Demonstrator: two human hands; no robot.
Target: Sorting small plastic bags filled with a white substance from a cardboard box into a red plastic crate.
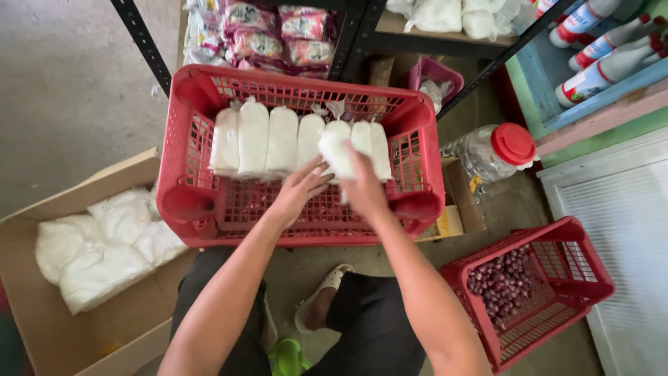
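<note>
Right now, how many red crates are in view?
2. The big red crate sits in front of the person, both hands inside it; the smaller red crate sits on the floor at right. None seem hidden.

In the red basket (188, 202) before you, white sealed bags (268, 139) stand upright in a row, and your right hand (365, 188) grips one more white bag (336, 147) at the row's right end. Larger white bags (104, 244) lie in the cardboard box (42, 341) to your left. Pink-printed packets (278, 35) are stacked on the shelf behind.
</note>
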